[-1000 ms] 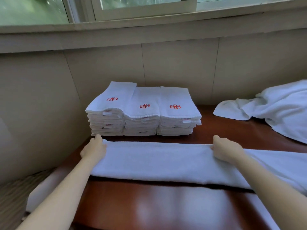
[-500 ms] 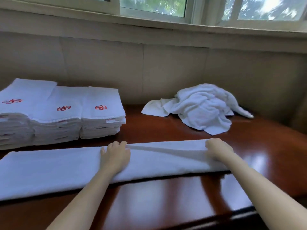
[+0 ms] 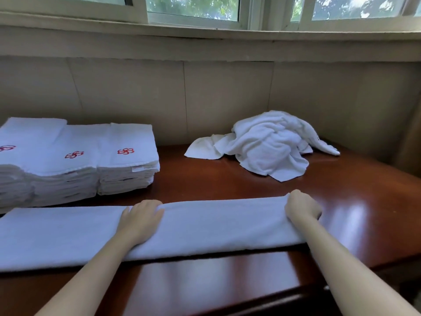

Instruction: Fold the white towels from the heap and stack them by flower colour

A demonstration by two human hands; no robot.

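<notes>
Hands on long folded white terry towel (image 3: 205, 226), red-brown wooden table (image 3: 355, 201).
Left hand (image 3: 141, 221) flat, fingers spread, pressing mid-towel; right hand (image 3: 301, 207) curled, gripping the towel's right end.

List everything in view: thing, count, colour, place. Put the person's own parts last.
Folded towel stacks: three side by side, white with red flowers on top, back left of the table.
Towel heap: one, white, crumpled, back right by the wall.
Long folded towel: one, white, laid flat across the front of the table.
Table: one, glossy reddish-brown wood.
Windows: above the beige wall, greenery outside.
Left hand: pressed flat on the long towel's middle.
Right hand: its grip closed on the towel's right end.
</notes>
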